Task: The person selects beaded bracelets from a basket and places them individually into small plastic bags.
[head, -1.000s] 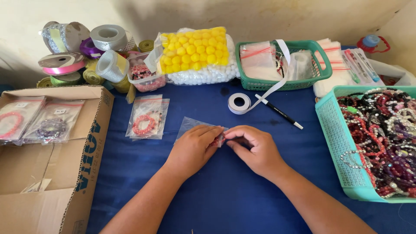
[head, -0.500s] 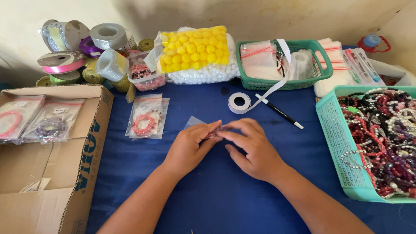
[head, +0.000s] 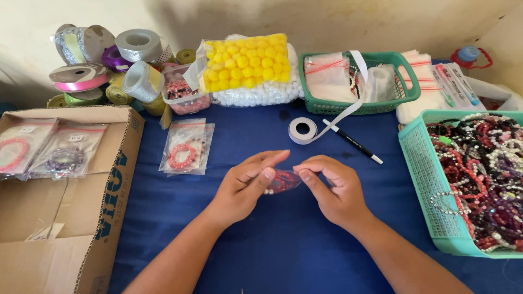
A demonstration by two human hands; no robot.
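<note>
From the head camera, looking down over the blue table (head: 283, 256), both hands meet at the middle. The left hand (head: 245, 188) and the right hand (head: 335, 190) pinch the same small clear bag (head: 282, 181) with a red bead bracelet inside, one at each end. The bag lies between the two sets of fingertips, its long side running left to right, lifted just off the cloth. Both grips are narrow, thumb against forefinger; neither hand is nearer than the other. The turquoise basket of bracelets (head: 422, 179) stands well apart to the right, the cardboard box (head: 71, 228) to the left, and a filled bag (head: 186, 148) lies just beyond the left hand.
</note>
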